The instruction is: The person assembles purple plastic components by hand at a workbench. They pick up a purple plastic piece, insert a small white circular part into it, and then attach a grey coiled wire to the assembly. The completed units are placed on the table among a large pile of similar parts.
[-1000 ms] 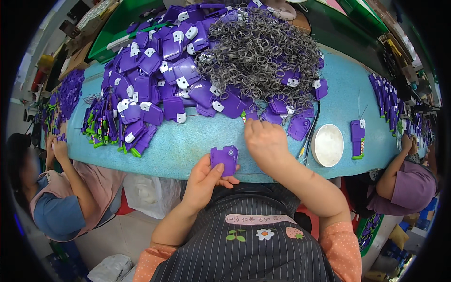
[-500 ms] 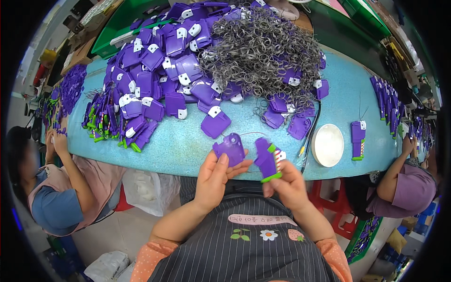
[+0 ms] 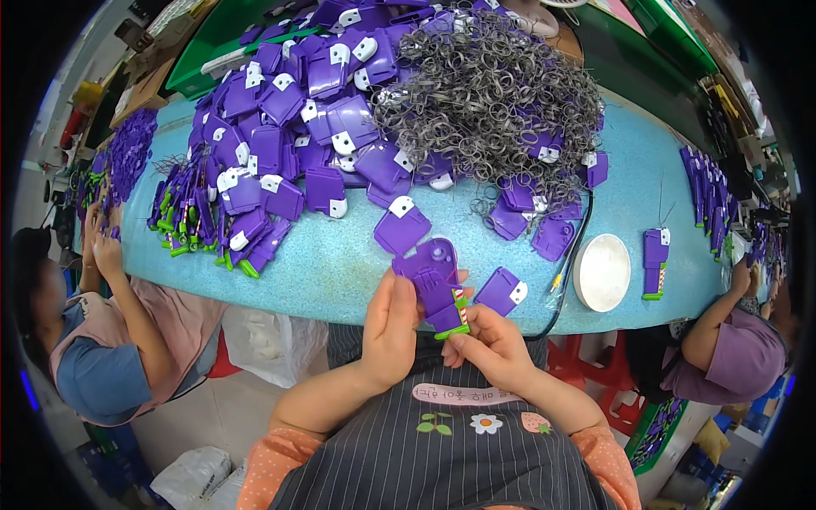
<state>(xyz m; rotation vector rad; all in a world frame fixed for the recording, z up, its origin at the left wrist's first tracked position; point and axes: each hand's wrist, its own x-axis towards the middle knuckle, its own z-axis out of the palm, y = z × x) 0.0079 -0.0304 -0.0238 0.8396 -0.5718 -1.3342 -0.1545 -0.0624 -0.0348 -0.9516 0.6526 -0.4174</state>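
My left hand (image 3: 391,327) is closed on a purple plastic shell (image 3: 432,257) with a rounded top, held just above the table's near edge. Its thumb lies along the shell's left side. My right hand (image 3: 489,347) pinches the lower end of a purple piece (image 3: 440,308) with a bright green tip and a red-and-white striped edge. This piece meets the lower part of the shell; whether the two are joined I cannot tell. A purple part with a white corner (image 3: 501,291) lies on the table just beyond my right hand.
A heap of purple parts with white corners (image 3: 327,119) covers the far left. Beside it rises a tangle of grey wire rings (image 3: 501,85). A white bowl (image 3: 603,272), a black cable (image 3: 571,263) and a finished-looking purple piece (image 3: 655,262) are on the right. People sit on both sides.
My right hand has moved left, bringing the green-tipped piece against the shell in my left hand. The white-cornered part beside my right hand now shows in full.
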